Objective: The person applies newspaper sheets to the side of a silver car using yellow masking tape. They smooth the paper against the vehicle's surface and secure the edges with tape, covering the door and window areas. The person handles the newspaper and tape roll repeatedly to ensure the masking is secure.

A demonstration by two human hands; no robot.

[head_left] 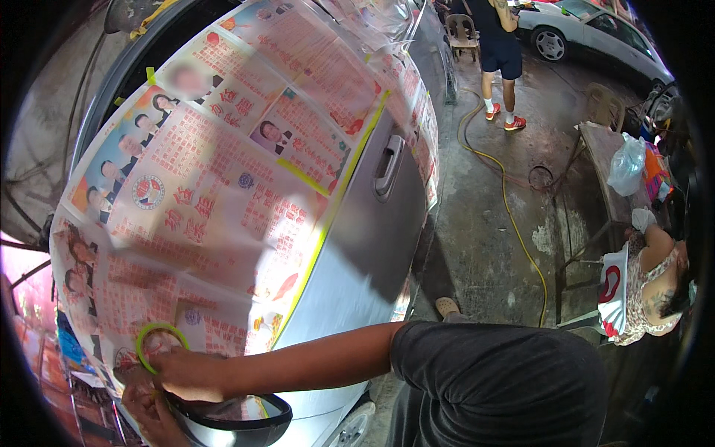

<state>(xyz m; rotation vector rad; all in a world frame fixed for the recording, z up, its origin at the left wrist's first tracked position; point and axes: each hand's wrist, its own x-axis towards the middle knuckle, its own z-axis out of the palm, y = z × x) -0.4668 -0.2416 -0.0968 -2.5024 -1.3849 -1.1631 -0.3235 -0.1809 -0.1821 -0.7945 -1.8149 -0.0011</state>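
A roll of yellow-green masking tape (140, 349) is held in my right hand (195, 376), its ring standing up above my closed fingers. My left hand (155, 419) is just below, close to my right fingers and beside the side mirror (238, 432). Its fingers are bent together, and whatever they pinch is too small to make out. Both hands are against the newspaper sheets (216, 201) that cover the car's window area. Strips of the same tape (304, 176) fix the paper along the silver car door (365, 238).
A yellow hose (514, 216) runs across the concrete floor on the right. Beyond it are a wooden table (599, 160) with a plastic bag (627, 165) and a seated person (648, 279). Another person (500, 52) stands farther back, near a parked white car (588, 37).
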